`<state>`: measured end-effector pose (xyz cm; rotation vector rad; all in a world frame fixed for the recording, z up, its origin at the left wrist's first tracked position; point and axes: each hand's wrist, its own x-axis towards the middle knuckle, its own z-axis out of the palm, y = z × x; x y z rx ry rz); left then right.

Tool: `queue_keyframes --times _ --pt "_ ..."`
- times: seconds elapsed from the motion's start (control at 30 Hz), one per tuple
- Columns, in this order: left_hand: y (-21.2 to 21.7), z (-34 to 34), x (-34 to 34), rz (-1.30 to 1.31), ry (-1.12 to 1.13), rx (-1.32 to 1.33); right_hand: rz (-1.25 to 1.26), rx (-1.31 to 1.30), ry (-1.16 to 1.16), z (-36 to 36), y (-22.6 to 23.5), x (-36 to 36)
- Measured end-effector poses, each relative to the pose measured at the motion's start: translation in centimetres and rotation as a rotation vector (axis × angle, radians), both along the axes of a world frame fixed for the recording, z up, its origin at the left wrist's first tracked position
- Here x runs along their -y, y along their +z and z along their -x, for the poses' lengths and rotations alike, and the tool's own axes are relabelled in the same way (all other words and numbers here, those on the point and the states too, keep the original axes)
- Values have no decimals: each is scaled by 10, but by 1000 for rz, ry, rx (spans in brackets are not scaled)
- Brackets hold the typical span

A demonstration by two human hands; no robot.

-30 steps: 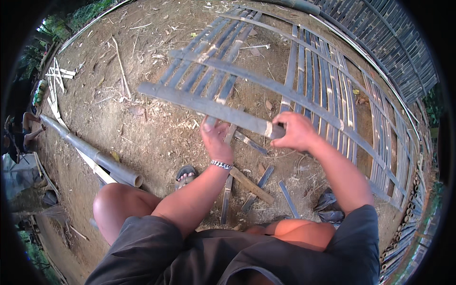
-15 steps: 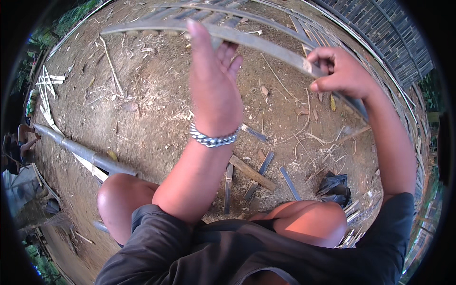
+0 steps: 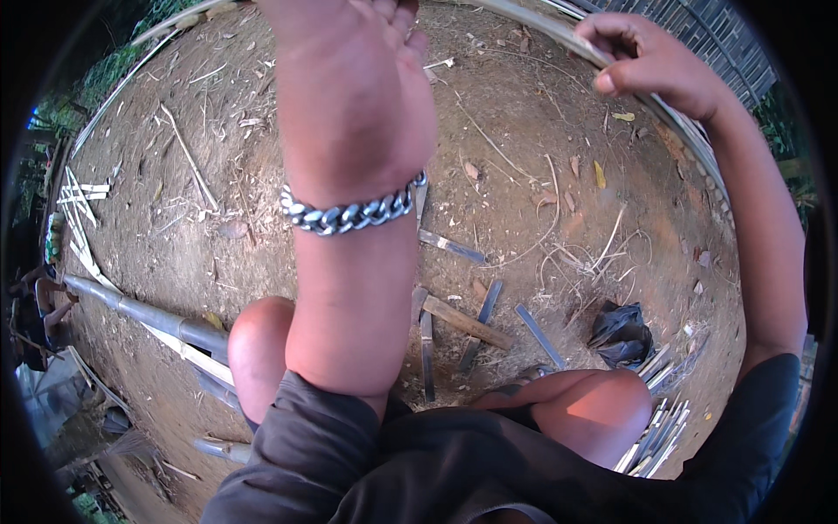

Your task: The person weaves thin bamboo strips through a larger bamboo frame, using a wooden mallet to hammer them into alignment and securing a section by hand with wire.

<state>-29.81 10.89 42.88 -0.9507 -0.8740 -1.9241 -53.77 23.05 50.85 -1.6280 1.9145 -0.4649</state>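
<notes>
Head view: left hand (image 3: 353, 83) raised close to the lens, back of hand and wrist filling the upper centre; fingers run out past the top edge, so cannot tell how far they are curled or whether they grip anything. Chain bracelet (image 3: 349, 211), chunky polished metal links, sits round the left wrist. Right hand (image 3: 650, 61) at upper right, fingers curled and thumb pressed down, closed on a bamboo strip (image 3: 676, 127). Strip is thin, flat, pale grey-tan, bowed in a long arc from the top edge down the right side, held clear of the ground. Ground (image 3: 541, 201) is dry reddish-brown dirt, littered with shavings, curled fibres and dead leaves. Short flat slats (image 3: 449, 247), grey and straight-cut, lie scattered near the lower middle beside a thicker tan offcut (image 3: 467, 323). Crumpled black bag (image 3: 621, 334) lies right of them. Round grey bamboo pole (image 3: 148, 316), smooth with nodes, lies along the left edge. Bundle of split sticks (image 3: 655, 432) near the right knee.
</notes>
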Motion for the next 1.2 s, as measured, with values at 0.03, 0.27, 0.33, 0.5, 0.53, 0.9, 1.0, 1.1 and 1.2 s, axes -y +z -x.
queue_keyframes --times 0.03,0.27,0.33,0.5,0.53,0.9,1.0,1.1,1.2 --pt "9 2 -2 27 70 40 -27 -20 -17 0 11 1" --pt "96 3 -56 -221 588 446 13 -117 -126 -2 64 4" --pt "95 -1 -40 -218 481 413 24 -135 -83 0 74 4" --pt "107 -4 -55 -363 576 566 -25 -192 -47 -13 74 8" --pt "110 -2 -61 -390 620 600 -39 -190 -48 -19 78 4" --pt "94 -3 -64 -311 706 597 -10 -362 -88 -42 66 -19" --pt "98 -3 -63 -363 801 662 233 -619 3 -40 36 -23" --pt "83 -11 -53 -336 803 672 429 -812 -18 -23 -9 -22" --pt "65 -15 -40 -278 833 725 431 -930 -22 -33 -16 -31"
